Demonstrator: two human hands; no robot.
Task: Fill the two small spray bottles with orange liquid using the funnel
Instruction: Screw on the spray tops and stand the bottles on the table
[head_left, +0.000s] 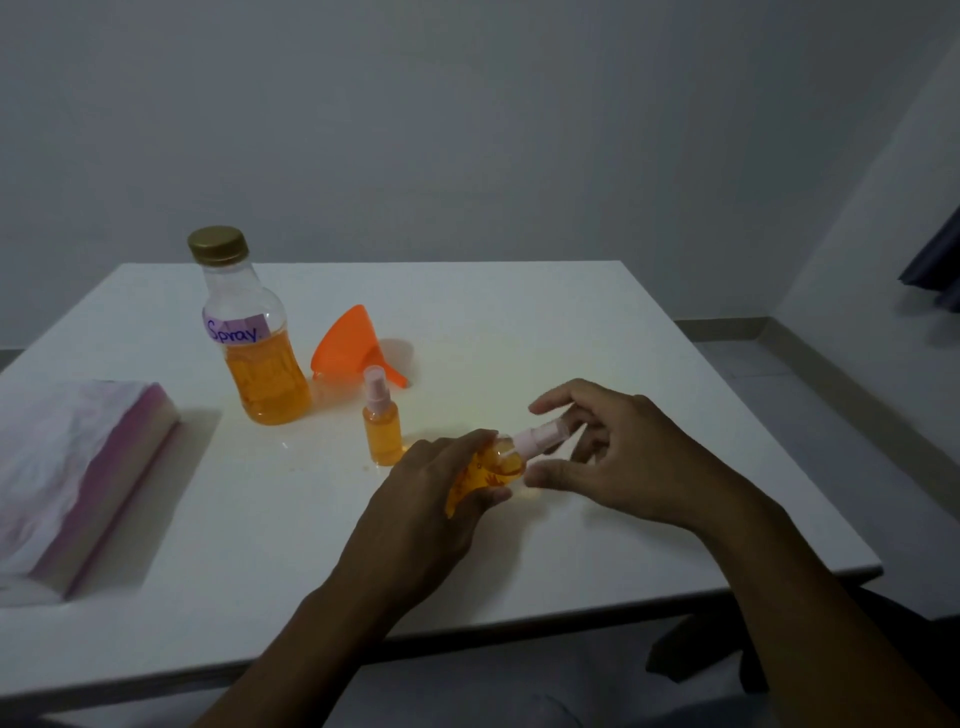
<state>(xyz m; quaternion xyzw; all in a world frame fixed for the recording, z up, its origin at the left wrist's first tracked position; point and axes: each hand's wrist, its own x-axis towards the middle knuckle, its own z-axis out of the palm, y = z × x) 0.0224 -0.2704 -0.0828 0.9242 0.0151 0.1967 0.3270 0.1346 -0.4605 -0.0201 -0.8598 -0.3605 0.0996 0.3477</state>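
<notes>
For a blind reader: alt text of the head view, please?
The left hand holds a tilted spray bottle of orange liquid; the right hand pinches its pink sprayer. Beyond: a second filled spray bottle, a capped "Spray" bottle, an orange funnel.

Table (571, 322): smooth white top, low sheen. Large bottle (260, 384): clear glossy plastic; cap (218, 244) gold, metallic finish; label (236, 330) matt purple paper. Funnel (348, 343): smooth orange plastic. Standing spray bottle (383, 431) and held spray bottle (501, 462): transparent plastic, pink plastic pumps. Pack (78, 467) at left: possibly soft paper tissue, wrinkled surface
</notes>
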